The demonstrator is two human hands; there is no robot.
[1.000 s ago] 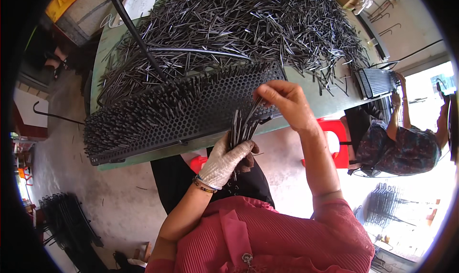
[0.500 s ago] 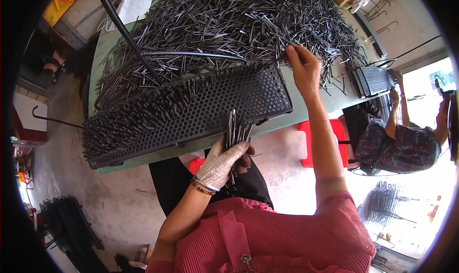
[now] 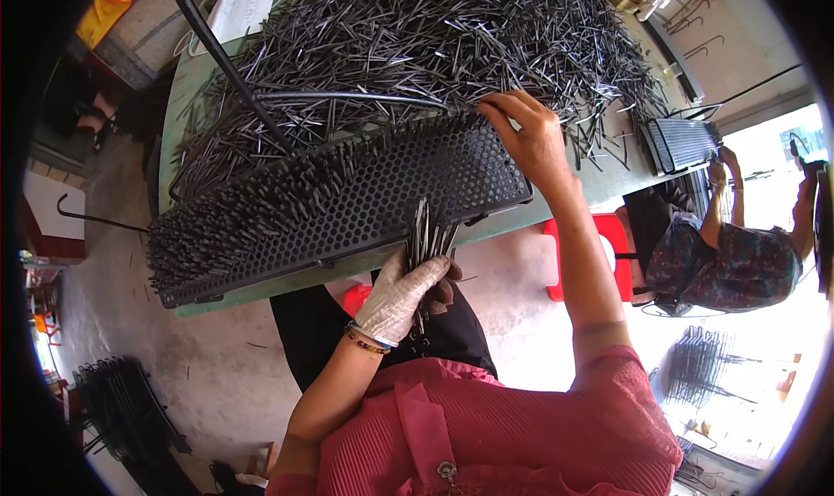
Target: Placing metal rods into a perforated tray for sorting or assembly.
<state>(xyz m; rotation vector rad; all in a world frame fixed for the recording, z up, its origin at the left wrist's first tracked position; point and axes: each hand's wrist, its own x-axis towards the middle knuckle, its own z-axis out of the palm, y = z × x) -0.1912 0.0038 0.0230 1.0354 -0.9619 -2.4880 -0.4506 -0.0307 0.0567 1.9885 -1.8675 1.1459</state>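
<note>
My left hand (image 3: pixel 401 294), in a whitish work glove, is closed around a bundle of thin dark metal strips (image 3: pixel 421 235) that stick up above the fingers. It is just in front of a black perforated rack (image 3: pixel 408 188), whose many round holes are filled with upright strips on the left and along the far edge. On the right, the near holes show bare. My bare right hand (image 3: pixel 528 140) reaches over the rack's right end, fingertips pinched together at the far edge. Whatever is in that pinch is too small to make out.
A big heap of loose dark strips (image 3: pixel 417 44) covers the green table (image 3: pixel 178 114) behind the rack. A bent black rod (image 3: pixel 228 62) rises at the rack's back left. At right, another person (image 3: pixel 725 261) works at a similar rack (image 3: pixel 682 146), by a red stool (image 3: pixel 599 253).
My right hand has moved left along the rack's far edge, from its right corner inward. The left hand and its bundle stay nearly still.
</note>
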